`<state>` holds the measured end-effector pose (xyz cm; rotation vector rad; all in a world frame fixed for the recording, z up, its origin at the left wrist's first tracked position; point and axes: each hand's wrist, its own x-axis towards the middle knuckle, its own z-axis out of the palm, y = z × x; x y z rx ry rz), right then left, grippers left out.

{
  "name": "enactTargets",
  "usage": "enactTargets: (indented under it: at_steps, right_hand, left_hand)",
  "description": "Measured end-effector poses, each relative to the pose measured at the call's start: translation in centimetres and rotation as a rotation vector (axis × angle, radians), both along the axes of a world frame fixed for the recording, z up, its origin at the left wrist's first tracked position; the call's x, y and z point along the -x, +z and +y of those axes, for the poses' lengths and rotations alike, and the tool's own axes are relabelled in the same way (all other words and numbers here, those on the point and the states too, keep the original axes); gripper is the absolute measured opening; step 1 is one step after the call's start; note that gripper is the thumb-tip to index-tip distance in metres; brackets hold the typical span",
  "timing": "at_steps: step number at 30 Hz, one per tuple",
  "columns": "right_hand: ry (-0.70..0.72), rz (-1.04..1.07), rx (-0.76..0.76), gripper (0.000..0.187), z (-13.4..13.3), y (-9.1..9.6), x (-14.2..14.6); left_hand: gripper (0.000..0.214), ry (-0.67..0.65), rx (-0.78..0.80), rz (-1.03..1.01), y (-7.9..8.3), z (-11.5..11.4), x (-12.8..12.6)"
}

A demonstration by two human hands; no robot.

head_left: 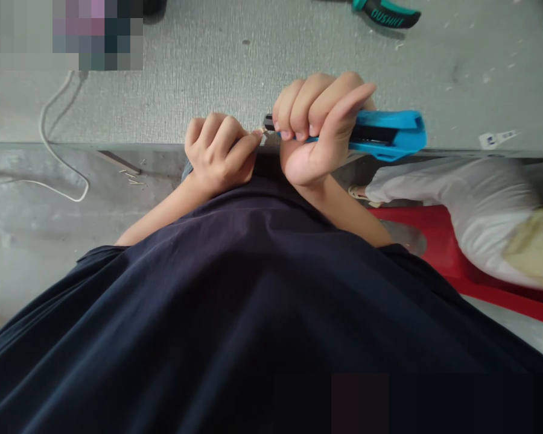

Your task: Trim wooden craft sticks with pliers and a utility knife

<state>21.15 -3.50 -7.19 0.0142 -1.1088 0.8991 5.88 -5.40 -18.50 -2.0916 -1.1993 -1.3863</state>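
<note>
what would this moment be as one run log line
right hand: gripping blue-and-black tool | left hand: curled, fingertips at tool's black tip | teal-and-black handle: on table

Cutter [384, 134] R of L hand [219, 147], prob. pliers [391, 14] beyond.

Our cutter [411, 131] looks like smooth plastic, our shirt [262, 271] matt cloth. The tabletop [199, 66] seems finely rough, the seat [438, 244] smooth plastic.

Bare forearms [165, 208] angle inward; left hand [221, 147] fisted, knuckles up; right hand [319, 129] nearby, fingers [314, 108] curled, thumb [355, 102] extended far right
</note>
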Motion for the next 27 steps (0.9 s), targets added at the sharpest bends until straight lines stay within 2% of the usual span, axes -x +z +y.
enactTargets:
  at_steps: [5,7,10,13,18,24,27]
  right_hand:
    - [-0.018,-0.128,0.091,0.069,-0.8,0.7,-0.6]
    - [-0.063,-0.051,0.010,0.073,-0.7,0.7,-0.1]
    - [-0.094,-0.036,-0.076,0.073,-0.3,0.5,0.6]
    - [-0.135,-0.069,-0.053,0.072,-0.2,0.0,0.9]
    - [-0.193,0.031,-0.073,0.068,0.0,-0.9,0.9]
    - [-0.181,0.006,0.016,0.075,-0.5,-0.3,0.5]
    - [-0.191,0.074,0.063,0.074,-0.6,0.1,0.6]
  left_hand:
    - [0.020,0.041,-0.151,0.024,1.3,-0.2,-0.4]
    - [0.018,0.070,-0.170,0.045,1.6,-0.3,-0.5]
    - [0.017,0.078,-0.120,0.055,1.5,-0.6,-0.6]
    - [0.021,0.065,-0.058,0.037,1.3,-0.8,-0.5]
    - [0.024,0.048,-0.036,0.040,1.3,-0.9,-0.5]
    - [0.034,0.010,0.138,0.023,0.8,-0.7,-0.2]
    - [0.033,0.009,0.135,0.029,0.6,-0.5,-0.2]
